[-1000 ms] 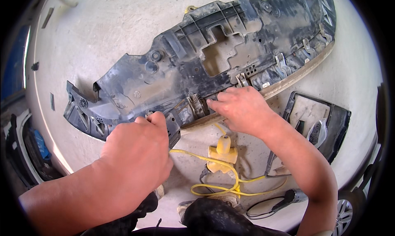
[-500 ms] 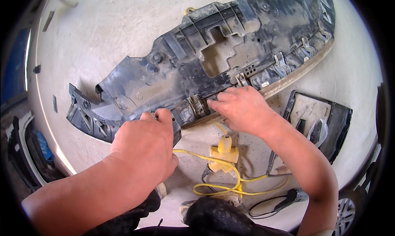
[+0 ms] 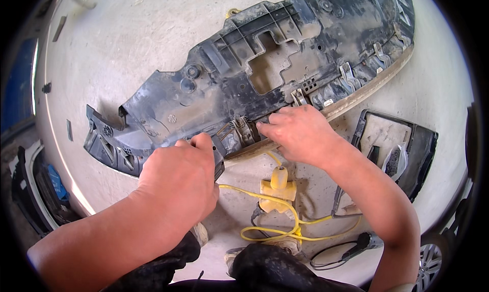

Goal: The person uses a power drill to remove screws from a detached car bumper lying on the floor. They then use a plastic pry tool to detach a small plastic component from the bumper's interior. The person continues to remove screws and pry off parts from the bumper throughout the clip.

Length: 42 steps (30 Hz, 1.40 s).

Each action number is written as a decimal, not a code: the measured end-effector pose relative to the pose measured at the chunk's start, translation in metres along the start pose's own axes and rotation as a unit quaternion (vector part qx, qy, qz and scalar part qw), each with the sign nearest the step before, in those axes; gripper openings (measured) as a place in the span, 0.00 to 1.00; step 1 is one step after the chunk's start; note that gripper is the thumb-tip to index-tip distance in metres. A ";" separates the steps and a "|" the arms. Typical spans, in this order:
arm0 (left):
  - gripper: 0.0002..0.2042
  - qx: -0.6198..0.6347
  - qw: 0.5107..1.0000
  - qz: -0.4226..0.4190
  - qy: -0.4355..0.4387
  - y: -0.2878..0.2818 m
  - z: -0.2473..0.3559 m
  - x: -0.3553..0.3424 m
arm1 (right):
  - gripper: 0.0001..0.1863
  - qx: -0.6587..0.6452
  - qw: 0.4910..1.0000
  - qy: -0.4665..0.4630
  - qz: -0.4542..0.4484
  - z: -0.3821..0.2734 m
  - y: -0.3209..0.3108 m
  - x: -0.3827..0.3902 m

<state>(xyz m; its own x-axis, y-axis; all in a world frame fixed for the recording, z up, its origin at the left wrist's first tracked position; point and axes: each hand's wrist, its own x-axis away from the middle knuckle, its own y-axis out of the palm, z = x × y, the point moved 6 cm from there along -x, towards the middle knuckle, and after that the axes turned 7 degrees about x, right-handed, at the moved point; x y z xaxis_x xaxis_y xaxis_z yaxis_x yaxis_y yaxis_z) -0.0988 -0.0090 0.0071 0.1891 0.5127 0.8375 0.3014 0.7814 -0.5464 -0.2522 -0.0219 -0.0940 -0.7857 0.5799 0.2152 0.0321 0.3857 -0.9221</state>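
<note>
Bumper panel (image 3: pixel 204 108), black plastic and pretty grubby, is laid out on the pale floor (image 3: pixel 132 17), running from about 9 o'clock up to between 1 and 2, with a stepped cutout just past 12. Left hand (image 3: pixel 178 175) is over at 8 o'clock, fingers curled tight around a dark blocky piece (image 3: pixel 219 164) right at the panel's lower edge. The hand covers most of that piece, so no clue what it is exactly.

Right hand (image 3: pixel 300 134) is at 3 o'clock, on that same edge. Index finger's poking out toward 9, just beside a metal clip (image 3: pixel 243 130), and the others are bent under. Can't tell if they're pinching anything. Another clip (image 3: pixel 299 97) sits just past the knuckles, on their 12 o'clock side.

Down at 5 o'clock there's a yellow socket block (image 3: pixel 278 190) with a looped yellow cord (image 3: pixel 244 190) beside it. Just past 3 is a black tray-like part (image 3: pixel 433 149) with a clear plastic bag (image 3: pixel 401 162) in it. Some dark corded tool (image 3: pixel 364 243) lies between 4 and 5, and a car wheel (image 3: pixel 429 261) peeks in at 4.
</note>
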 end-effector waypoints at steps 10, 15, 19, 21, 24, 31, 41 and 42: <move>0.27 0.003 1.000 -0.005 -0.006 0.004 0.000 -0.002 | 0.22 0.001 1.000 0.003 -0.012 0.000 -0.001 0.000; 0.21 -0.012 0.999 -0.037 -0.025 -0.002 0.004 -0.003 | 0.22 -0.002 1.000 0.004 -0.013 0.001 0.001 0.000; 0.25 -0.016 1.000 -0.014 -0.018 0.001 0.003 -0.005 | 0.22 -0.002 1.000 0.005 -0.021 0.001 0.002 -0.001; 0.26 -0.020 1.000 -0.001 -0.016 0.003 0.003 -0.007 | 0.22 -0.003 1.000 0.005 -0.024 0.000 0.001 -0.001; 0.26 -0.030 0.999 0.004 -0.020 0.005 0.005 -0.010 | 0.22 -0.003 1.000 0.006 -0.024 0.000 0.000 -0.001; 0.26 -0.015 0.998 -0.032 -0.054 0.004 0.006 -0.015 | 0.22 -0.005 1.000 0.002 -0.018 0.001 0.000 -0.001; 0.27 -0.001 0.999 -0.029 -0.044 0.007 0.003 -0.015 | 0.08 -0.022 1.000 0.002 -0.014 0.000 -0.005 -0.001; 0.25 0.004 0.998 -0.039 -0.047 0.007 0.003 -0.015 | 0.08 -0.021 1.000 0.002 -0.016 0.000 -0.005 -0.001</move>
<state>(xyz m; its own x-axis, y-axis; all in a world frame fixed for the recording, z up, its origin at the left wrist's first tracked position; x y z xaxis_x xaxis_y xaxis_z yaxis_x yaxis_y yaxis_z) -0.1023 -0.0104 -0.0087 0.0763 0.4812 0.8733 0.3047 0.8227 -0.4799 -0.2515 -0.0248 -0.0902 -0.7839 0.5700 0.2461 0.0334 0.4345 -0.9001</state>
